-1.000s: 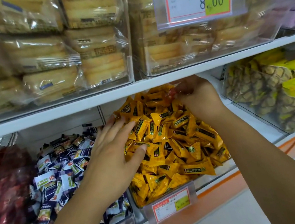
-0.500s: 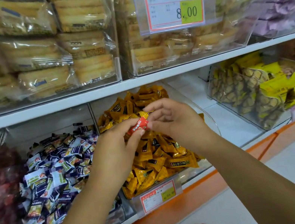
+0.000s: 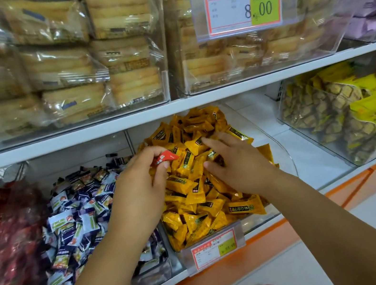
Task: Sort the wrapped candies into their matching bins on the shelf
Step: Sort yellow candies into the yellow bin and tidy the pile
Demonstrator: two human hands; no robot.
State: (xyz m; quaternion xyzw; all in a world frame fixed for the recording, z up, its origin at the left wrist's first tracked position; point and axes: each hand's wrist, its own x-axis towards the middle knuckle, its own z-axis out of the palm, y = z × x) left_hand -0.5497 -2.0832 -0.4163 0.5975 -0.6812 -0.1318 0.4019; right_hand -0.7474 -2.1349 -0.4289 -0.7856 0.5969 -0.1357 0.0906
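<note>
Over yellow candies (image 3: 192, 193) | red candy (image 3: 166, 157) seemingly pinched between left fingers (image 3: 145, 155)

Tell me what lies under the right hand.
Yellow wrapped candies heaped in their clear bin show all round the right hand, whose spread fingers lie on the pile. Whatever sits directly beneath the palm is covered and cannot be seen.

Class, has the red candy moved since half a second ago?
Yes. Pinched in the left hand, the red candy has shifted left across the yellow candies, away from the right hand.
</note>
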